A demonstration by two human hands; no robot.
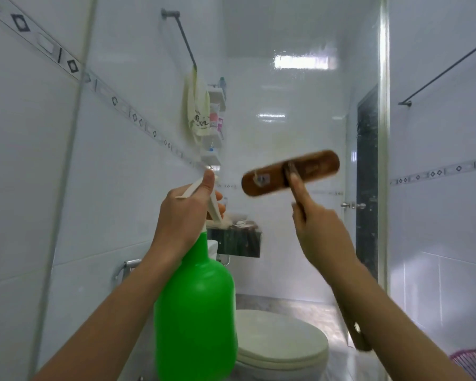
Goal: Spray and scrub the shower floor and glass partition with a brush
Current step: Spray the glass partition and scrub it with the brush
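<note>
Glass partition (300, 105) spans the view between white-tiled walls (25, 160), its metal edge (384, 133) at right. Left hand (184, 215) grips the green spray bottle (195, 303) by the neck. Right hand (319, 232) curls round the brush (290, 173) handle, forefinger straight. The raised head is blurred, so contact with the glass is unclear. The bottle partly hides the toilet (280, 342).

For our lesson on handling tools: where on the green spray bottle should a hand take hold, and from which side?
Take the green spray bottle at its narrow neck under the white trigger head, from behind, opposite the nozzle. The body looks too wide to wrap. The neck suits a grip and keeps the trigger in reach, as the left hand shows.
</note>
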